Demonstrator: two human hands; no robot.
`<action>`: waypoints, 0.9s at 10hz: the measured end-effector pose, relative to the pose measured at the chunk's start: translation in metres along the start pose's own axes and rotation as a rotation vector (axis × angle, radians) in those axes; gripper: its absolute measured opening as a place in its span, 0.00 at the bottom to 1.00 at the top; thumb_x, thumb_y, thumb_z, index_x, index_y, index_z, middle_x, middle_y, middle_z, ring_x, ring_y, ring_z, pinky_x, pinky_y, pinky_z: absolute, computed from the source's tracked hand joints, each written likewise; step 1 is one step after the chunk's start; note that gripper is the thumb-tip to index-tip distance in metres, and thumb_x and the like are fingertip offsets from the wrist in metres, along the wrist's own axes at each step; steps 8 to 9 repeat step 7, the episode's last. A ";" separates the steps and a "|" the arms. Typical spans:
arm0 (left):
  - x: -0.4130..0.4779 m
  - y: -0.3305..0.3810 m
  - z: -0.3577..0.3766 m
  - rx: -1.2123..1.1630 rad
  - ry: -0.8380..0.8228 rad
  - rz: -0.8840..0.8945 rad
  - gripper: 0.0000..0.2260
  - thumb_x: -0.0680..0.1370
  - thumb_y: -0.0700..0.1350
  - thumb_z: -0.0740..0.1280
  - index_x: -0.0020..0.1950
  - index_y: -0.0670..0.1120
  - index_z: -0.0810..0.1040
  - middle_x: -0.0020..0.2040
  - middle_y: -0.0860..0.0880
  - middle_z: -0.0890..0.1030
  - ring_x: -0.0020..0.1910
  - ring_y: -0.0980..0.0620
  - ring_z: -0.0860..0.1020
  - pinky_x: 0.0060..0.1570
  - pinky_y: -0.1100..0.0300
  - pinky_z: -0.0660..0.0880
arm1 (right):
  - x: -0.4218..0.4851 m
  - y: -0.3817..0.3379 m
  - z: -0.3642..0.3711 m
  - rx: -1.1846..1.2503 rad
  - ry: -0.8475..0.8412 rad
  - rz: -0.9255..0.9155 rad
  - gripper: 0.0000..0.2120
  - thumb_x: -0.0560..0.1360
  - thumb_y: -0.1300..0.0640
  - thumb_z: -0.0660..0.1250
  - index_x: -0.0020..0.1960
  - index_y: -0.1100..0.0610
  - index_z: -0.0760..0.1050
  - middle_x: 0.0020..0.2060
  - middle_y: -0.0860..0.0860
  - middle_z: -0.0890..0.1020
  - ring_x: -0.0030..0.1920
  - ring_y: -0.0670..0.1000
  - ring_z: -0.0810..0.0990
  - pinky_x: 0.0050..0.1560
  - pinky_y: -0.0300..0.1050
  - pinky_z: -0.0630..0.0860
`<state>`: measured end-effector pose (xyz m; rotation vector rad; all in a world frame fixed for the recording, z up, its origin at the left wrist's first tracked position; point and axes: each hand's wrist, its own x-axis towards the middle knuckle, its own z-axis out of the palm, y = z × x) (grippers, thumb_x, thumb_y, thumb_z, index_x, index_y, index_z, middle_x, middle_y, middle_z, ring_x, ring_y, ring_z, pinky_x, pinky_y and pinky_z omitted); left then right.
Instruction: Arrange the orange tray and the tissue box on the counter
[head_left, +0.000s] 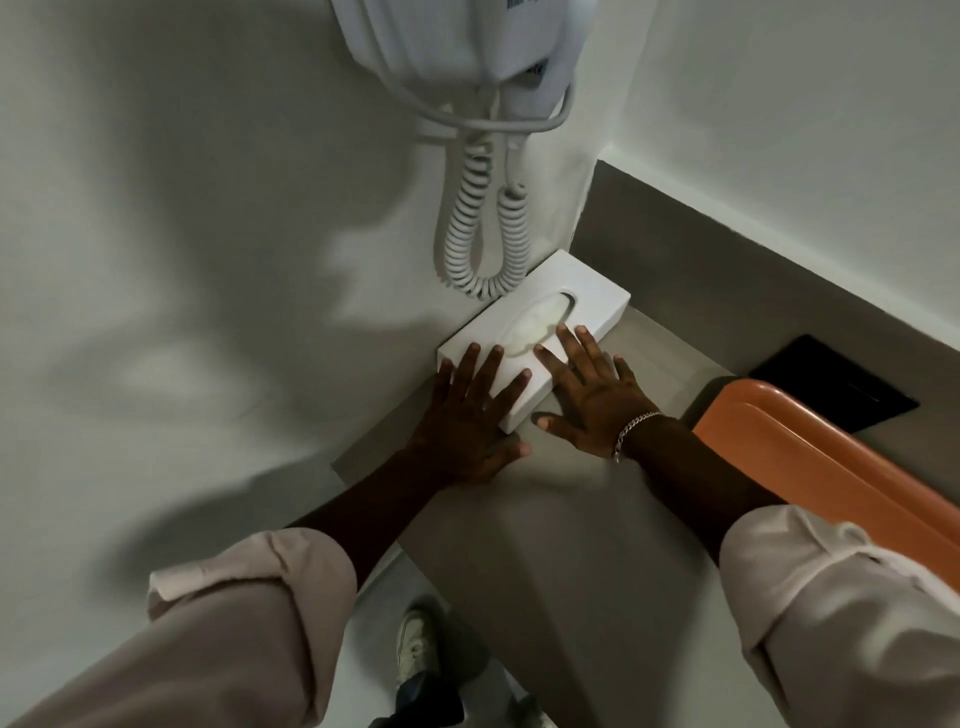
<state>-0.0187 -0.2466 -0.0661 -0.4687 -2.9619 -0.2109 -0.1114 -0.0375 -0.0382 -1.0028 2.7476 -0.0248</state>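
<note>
scene: grey tabletop (545, 545) in a corner of white walls, seen from above; tissue box taken as landmark
tissue box (582, 296): white, flat, long; lies on the tabletop with one long side against the left wall, far end near the corner; oval slot on top with tissue showing
left hand (467, 421): flat, fingers spread wide, fingertips lying on the near end of the box top, thumb down on the tabletop at the box's near corner; not gripping anything
right hand (592, 395): flat, fingers spread wide, laid over the box's near right edge, fingertips reaching beside the slot, thumb on the tabletop just in front of the box; not gripping anything
bracelet (636, 428): silver chain on the right wrist
sleeves (244, 597): pale, rolled back on both forearms
tray (831, 467): orange, rounded raised rim; on the tabletop to the right of the box, apart from it, partly cut by the frame edge and by the right forearm
black panel (831, 379): flat dark rectangle, right of the box, behind the tray; cannot tell what it is
hair dryer (467, 47): white unit on the wall above the box, top cut off
cord (483, 228): white coil hanging from the dryer, its loop just above the box's far end; touching or not, cannot tell
floor (374, 639): below the tabletop's near edge, a light shoe (415, 644) visible
</note>
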 end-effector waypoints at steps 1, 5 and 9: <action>0.014 0.001 0.005 0.018 0.002 -0.007 0.40 0.73 0.72 0.53 0.77 0.46 0.61 0.78 0.36 0.58 0.78 0.32 0.51 0.73 0.30 0.50 | 0.007 0.012 -0.004 -0.008 -0.012 0.007 0.44 0.75 0.31 0.57 0.80 0.44 0.37 0.81 0.52 0.36 0.81 0.58 0.37 0.75 0.70 0.51; 0.036 0.004 0.009 -0.021 -0.023 -0.040 0.39 0.74 0.70 0.56 0.78 0.49 0.57 0.80 0.39 0.53 0.79 0.36 0.47 0.74 0.34 0.45 | 0.019 0.028 -0.030 -0.018 -0.167 0.038 0.44 0.77 0.48 0.63 0.79 0.42 0.34 0.80 0.51 0.33 0.80 0.57 0.34 0.77 0.69 0.48; 0.038 0.021 -0.023 -0.240 -0.021 -0.145 0.36 0.75 0.66 0.54 0.78 0.49 0.57 0.80 0.40 0.54 0.79 0.35 0.48 0.75 0.34 0.50 | -0.036 -0.004 -0.083 0.606 0.329 0.075 0.37 0.74 0.61 0.68 0.78 0.51 0.55 0.80 0.55 0.58 0.78 0.57 0.62 0.75 0.51 0.62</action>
